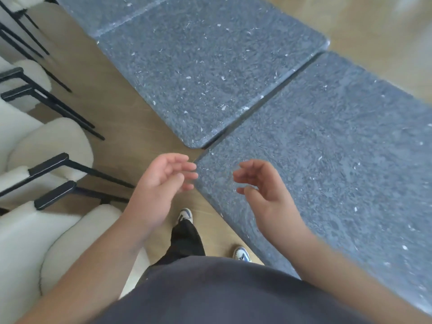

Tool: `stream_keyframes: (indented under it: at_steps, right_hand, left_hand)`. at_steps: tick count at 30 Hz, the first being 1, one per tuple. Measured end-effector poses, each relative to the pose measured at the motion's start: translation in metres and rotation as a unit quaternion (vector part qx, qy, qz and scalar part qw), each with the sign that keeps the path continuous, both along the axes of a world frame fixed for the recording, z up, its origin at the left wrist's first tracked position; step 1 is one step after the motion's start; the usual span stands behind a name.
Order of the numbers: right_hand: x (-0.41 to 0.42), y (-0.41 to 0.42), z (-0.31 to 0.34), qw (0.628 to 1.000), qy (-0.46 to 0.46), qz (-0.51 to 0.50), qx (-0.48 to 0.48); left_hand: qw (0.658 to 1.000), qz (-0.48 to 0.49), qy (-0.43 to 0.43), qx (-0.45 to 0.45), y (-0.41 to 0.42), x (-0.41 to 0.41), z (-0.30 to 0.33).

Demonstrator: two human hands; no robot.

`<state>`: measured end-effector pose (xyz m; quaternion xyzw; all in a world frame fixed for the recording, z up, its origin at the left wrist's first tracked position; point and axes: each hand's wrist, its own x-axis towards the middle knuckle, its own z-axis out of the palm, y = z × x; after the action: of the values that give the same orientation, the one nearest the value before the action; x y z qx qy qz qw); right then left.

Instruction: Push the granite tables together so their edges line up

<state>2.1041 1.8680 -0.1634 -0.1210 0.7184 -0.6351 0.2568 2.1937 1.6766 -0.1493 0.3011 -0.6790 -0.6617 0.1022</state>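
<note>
The person stands at the corner of the nearest granite table [327,164], and both hands hang in the air with fingers loosely curled and holding nothing: the left hand [159,190] just off that corner over the wooden floor [121,108], the right hand [261,185] above the table's near edge. The middle granite table [198,73] lies beside the nearest one with a thin dark gap between their edges, its near corner jutting out past the nearest table's corner, and a third granite table [105,10] butts against its far side. White chairs with black legs [46,146] stand across the floor from the nearest table, on the person's left.
</note>
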Motion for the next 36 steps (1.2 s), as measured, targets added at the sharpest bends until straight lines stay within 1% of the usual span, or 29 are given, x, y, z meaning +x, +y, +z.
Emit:
stream_keyframes:
  at_steps: [5, 10, 13, 16, 20, 22, 24, 27, 29, 30, 33, 34, 36]
  right_hand:
    - [-0.017, -0.051, -0.012, 0.995, 0.005, -0.095, 0.030]
    - [-0.021, -0.118, -0.032, 0.967, -0.038, -0.245, 0.059]
    - [-0.012, -0.141, -0.053, 0.950, -0.066, -0.285, 0.105]
    - [-0.001, -0.151, -0.075, 0.932, -0.110, -0.320, 0.132]
    - [0.019, -0.151, -0.104, 0.915, -0.154, -0.339, 0.157]
    - [0.025, -0.146, -0.119, 0.906, -0.179, -0.354, 0.151]
    - [0.030, -0.141, -0.133, 0.890, -0.229, -0.370, 0.138]
    - [0.036, -0.132, -0.155, 0.851, -0.327, -0.395, 0.111]
    - [0.039, -0.126, -0.168, 0.820, -0.394, -0.411, 0.065]
    - [0.039, -0.124, -0.174, 0.799, -0.432, -0.416, 0.024]
    - [0.043, -0.124, -0.187, 0.722, -0.543, -0.417, -0.104]
    - [0.044, -0.124, -0.191, 0.701, -0.568, -0.412, -0.123]
    - [0.044, -0.125, -0.198, 0.674, -0.596, -0.413, -0.139]
  left_hand:
    - [0.993, -0.113, 0.008, 0.015, -0.069, -0.058, -0.018]
    - [0.971, -0.226, -0.072, 0.038, -0.138, -0.111, -0.050]
    - [0.951, -0.285, -0.115, 0.035, -0.159, -0.127, -0.075]
    - [0.936, -0.312, -0.159, 0.035, -0.165, -0.135, -0.102]
    - [0.917, -0.316, -0.238, 0.049, -0.159, -0.129, -0.140]
    - [0.907, -0.321, -0.269, 0.049, -0.154, -0.126, -0.154]
    - [0.903, -0.304, -0.301, 0.050, -0.149, -0.122, -0.166]
    - [0.898, -0.242, -0.357, 0.093, -0.142, -0.116, -0.183]
    - [0.891, -0.202, -0.385, 0.128, -0.141, -0.113, -0.193]
    - [0.887, -0.189, -0.398, 0.139, -0.141, -0.112, -0.197]
    - [0.865, -0.142, -0.444, 0.187, -0.146, -0.111, -0.213]
    - [0.855, -0.129, -0.457, 0.209, -0.149, -0.111, -0.219]
    - [0.836, -0.101, -0.473, 0.259, -0.155, -0.115, -0.230]
